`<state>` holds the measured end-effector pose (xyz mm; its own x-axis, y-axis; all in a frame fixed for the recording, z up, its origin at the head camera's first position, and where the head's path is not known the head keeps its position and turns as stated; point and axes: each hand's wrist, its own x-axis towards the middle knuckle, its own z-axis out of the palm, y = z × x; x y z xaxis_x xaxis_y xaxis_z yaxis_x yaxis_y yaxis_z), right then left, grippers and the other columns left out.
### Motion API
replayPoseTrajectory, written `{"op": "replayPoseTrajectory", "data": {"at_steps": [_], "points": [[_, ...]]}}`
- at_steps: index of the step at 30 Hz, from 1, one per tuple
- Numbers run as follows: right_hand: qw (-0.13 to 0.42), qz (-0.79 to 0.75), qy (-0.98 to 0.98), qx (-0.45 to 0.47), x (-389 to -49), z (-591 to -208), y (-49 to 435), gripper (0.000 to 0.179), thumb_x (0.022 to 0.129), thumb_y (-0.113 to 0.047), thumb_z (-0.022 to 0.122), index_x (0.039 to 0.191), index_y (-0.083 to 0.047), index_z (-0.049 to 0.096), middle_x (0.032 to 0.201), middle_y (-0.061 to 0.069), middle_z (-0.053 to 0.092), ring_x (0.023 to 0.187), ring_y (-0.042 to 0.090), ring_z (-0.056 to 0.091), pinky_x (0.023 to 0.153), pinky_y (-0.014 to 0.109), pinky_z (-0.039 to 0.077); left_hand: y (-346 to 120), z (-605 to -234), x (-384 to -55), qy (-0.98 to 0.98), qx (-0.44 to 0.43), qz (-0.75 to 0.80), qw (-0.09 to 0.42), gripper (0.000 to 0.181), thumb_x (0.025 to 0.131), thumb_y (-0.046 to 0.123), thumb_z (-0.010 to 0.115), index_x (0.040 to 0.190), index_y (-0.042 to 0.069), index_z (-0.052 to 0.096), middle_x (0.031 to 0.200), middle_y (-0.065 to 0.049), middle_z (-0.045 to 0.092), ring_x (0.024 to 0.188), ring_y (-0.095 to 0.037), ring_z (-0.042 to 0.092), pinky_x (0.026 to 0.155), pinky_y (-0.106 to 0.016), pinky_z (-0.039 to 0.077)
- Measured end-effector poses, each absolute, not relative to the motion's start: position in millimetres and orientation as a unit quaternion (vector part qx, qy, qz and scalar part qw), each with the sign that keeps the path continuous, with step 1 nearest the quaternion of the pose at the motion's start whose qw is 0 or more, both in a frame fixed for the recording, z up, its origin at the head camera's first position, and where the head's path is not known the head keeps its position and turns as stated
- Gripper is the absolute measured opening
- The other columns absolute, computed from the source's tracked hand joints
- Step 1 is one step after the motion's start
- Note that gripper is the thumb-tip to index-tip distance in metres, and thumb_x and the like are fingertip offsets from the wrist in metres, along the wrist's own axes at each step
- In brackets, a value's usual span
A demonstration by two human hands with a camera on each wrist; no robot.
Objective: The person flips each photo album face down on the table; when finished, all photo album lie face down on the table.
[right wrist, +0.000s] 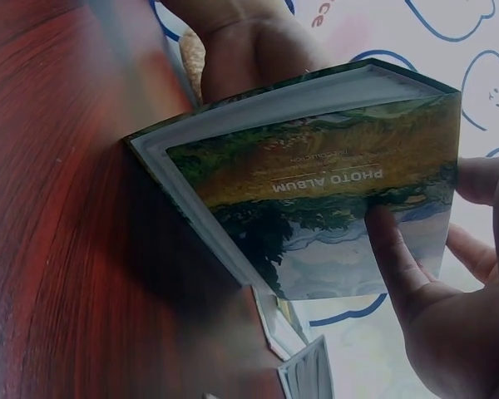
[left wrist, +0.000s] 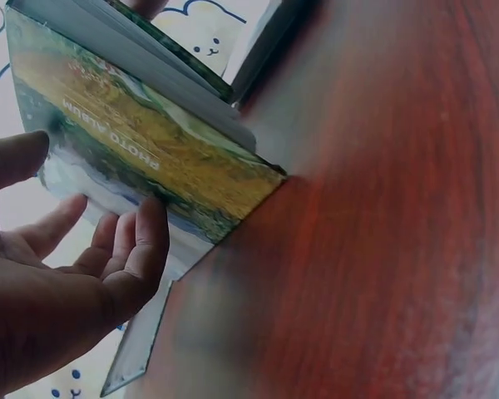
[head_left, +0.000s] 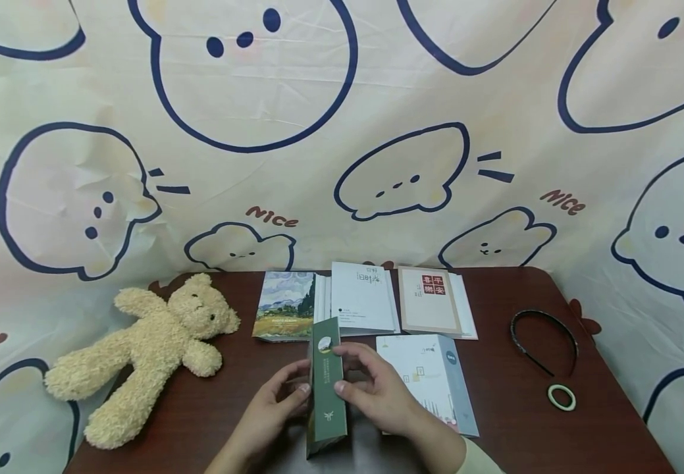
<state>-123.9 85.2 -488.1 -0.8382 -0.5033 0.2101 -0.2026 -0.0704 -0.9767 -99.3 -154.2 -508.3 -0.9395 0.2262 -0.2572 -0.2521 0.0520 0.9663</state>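
Observation:
A photo album (head_left: 326, 382) with a dark green spine stands upright on the table, its spine turned up towards me in the head view. My left hand (head_left: 267, 408) holds it from the left, with bent fingers against the painted cover in the left wrist view. On the other side my right hand (head_left: 386, 395) grips it, thumb and forefinger at the spine's edge. A landscape painting and the words PHOTO ALBUM (right wrist: 333, 183) show on the cover in the right wrist view. Its covers stand slightly apart, with pale pages between them.
Behind lie a landscape-covered album (head_left: 285, 306), a white album (head_left: 362, 296) and a beige album (head_left: 429, 306) with a red seal. A white and blue album (head_left: 463, 388) lies right. A teddy bear (head_left: 158, 336) is left; a black headband (head_left: 546, 315) and pale green ring (head_left: 550, 400) are right.

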Motion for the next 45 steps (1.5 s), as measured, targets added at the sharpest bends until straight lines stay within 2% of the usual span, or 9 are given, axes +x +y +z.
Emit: {"op": "replayPoseTrajectory", "data": {"at_steps": [9, 19, 23, 30, 37, 45], "points": [[0.14, -0.682, 0.683, -0.22, -122.1, -487.8, 96.0, 0.051, 0.098, -0.005, 0.069, 0.146, -0.009, 0.053, 0.133, 0.018, 0.058, 0.122, 0.042, 0.059, 0.091, 0.038, 0.06, -155.1, -517.8, -100.7, 0.721, -0.023, 0.665, 0.191, 0.059, 0.105, 0.028, 0.065, 0.155, 0.004, 0.044, 0.144, -0.022, 0.053, 0.126, -0.032, 0.057, 0.093, -0.049, 0.058], [0.169, -0.69, 0.678, -0.19, -121.0, -491.2, 106.8, 0.053, 0.1, -0.007, 0.068, 0.149, -0.004, 0.048, 0.132, 0.027, 0.056, 0.121, 0.045, 0.06, 0.086, 0.039, 0.061, -154.6, -518.4, -99.5, 0.735, -0.023, 0.649, 0.194, 0.06, 0.103, 0.029, 0.067, 0.153, 0.002, 0.047, 0.134, -0.018, 0.059, 0.117, -0.027, 0.059, 0.089, -0.046, 0.058], [0.178, -0.686, 0.683, -0.178, -121.7, -492.6, 111.1, 0.054, 0.1, -0.008, 0.068, 0.15, -0.003, 0.048, 0.133, 0.027, 0.056, 0.121, 0.043, 0.061, 0.086, 0.038, 0.061, -154.4, -516.8, -98.7, 0.738, -0.017, 0.646, 0.195, 0.058, 0.104, 0.027, 0.066, 0.153, 0.001, 0.047, 0.136, -0.019, 0.059, 0.118, -0.028, 0.059, 0.09, -0.048, 0.058], [0.181, -0.673, 0.7, -0.154, -121.9, -499.6, 121.7, 0.056, 0.1, -0.01, 0.068, 0.152, -0.003, 0.047, 0.133, 0.025, 0.058, 0.106, 0.034, 0.072, 0.08, 0.039, 0.063, -154.8, -516.2, -99.4, 0.74, -0.003, 0.642, 0.201, 0.055, 0.105, 0.023, 0.064, 0.152, 0.002, 0.048, 0.144, -0.02, 0.054, 0.124, -0.032, 0.057, 0.094, -0.049, 0.056], [0.17, -0.66, 0.718, -0.141, -122.3, -506.6, 128.0, 0.056, 0.1, -0.008, 0.068, 0.151, 0.0, 0.047, 0.138, 0.025, 0.057, 0.115, 0.034, 0.068, 0.081, 0.036, 0.063, -156.4, -517.2, -100.8, 0.741, 0.005, 0.639, 0.207, 0.055, 0.105, 0.024, 0.064, 0.152, 0.002, 0.048, 0.146, -0.02, 0.054, 0.124, -0.031, 0.057, 0.094, -0.049, 0.056], [0.166, -0.646, 0.733, -0.132, -122.7, -511.4, 131.0, 0.058, 0.099, -0.007, 0.068, 0.151, 0.004, 0.046, 0.143, 0.031, 0.054, 0.112, 0.033, 0.07, 0.08, 0.034, 0.063, -157.9, -517.4, -100.9, 0.751, 0.008, 0.629, 0.202, 0.056, 0.105, 0.026, 0.065, 0.152, 0.002, 0.049, 0.15, -0.021, 0.052, 0.125, -0.032, 0.057, 0.093, -0.047, 0.056]]}}
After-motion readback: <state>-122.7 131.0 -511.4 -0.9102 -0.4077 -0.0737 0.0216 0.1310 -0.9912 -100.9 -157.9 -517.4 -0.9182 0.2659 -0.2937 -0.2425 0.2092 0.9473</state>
